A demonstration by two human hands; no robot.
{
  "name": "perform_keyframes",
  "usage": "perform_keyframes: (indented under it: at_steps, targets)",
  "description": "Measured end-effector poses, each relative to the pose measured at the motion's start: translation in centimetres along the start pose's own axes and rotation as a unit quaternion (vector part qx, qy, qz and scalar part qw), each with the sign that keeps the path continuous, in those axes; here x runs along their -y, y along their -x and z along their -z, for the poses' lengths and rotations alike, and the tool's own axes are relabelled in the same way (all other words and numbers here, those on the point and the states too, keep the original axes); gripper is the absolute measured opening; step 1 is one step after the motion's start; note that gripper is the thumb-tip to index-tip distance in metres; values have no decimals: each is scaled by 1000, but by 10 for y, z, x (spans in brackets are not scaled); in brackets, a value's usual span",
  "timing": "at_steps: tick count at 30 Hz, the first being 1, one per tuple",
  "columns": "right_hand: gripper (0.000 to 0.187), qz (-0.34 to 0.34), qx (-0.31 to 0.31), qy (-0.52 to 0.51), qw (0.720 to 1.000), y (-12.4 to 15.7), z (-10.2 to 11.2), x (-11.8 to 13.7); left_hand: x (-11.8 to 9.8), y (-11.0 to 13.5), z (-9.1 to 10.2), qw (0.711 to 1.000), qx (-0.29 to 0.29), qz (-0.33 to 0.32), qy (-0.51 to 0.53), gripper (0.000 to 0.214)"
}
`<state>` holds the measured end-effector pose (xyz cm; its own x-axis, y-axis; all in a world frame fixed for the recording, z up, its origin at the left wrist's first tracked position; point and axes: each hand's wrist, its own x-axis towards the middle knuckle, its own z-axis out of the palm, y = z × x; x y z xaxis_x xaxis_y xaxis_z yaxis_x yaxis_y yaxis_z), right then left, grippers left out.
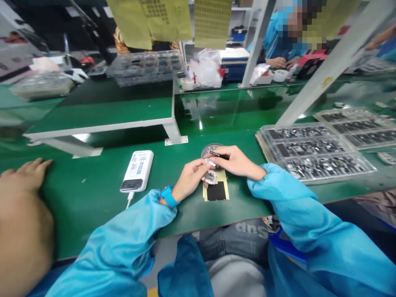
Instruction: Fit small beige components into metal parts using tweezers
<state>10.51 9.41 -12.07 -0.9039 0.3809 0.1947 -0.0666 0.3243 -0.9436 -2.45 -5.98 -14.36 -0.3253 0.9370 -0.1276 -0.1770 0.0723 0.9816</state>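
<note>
My left hand, with a blue band at the wrist, pinches a small white plastic casing with what look like tiny parts inside. My right hand meets it from the right, fingers closed round a slim black tool with pale markings; its tip is hidden among the fingers. Beneath both hands lies a round dark disc with printed rings, partly covered. A black square on a yellow backing lies on the green table just below the casing.
A white power bank with a cable sits left. Compartment trays of small metal parts stand right. A green raised shelf and slanted metal post rise behind. Another person's arm rests at far left; a co-worker sits opposite.
</note>
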Motion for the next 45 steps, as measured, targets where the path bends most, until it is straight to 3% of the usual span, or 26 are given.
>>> perform_keyframes:
  at_steps: [4, 7, 12, 17, 23, 35, 45]
  targets:
    - [42, -45, -73, -83, 993, 12, -8, -15, 4, -1, 0, 1000, -11, -1, 4, 45]
    - [39, -95, -82, -83, 989, 17, -8, -18, 5, -1, 1, 1000, -20, 7, 4, 44]
    - [34, -87, -142, -72, 983, 16, 0, -9, 2, -2, 2, 999, -53, -3, 0, 45]
    - [38, -152, -84, -118, 978, 18, 13, 0, 3, -5, 6, 997, -74, -10, 38, 42]
    - [37, -182, -18, -122, 975, 21, 3, -7, 4, -5, 8, 994, -96, -33, 45, 41]
    - [44, -179, -70, -82, 978, 22, -4, -9, 9, -1, 10, 994, -83, -66, -19, 39]
    - [48, -184, -90, -104, 973, 22, -6, -8, 8, 2, 1, 990, -65, -113, -59, 54]
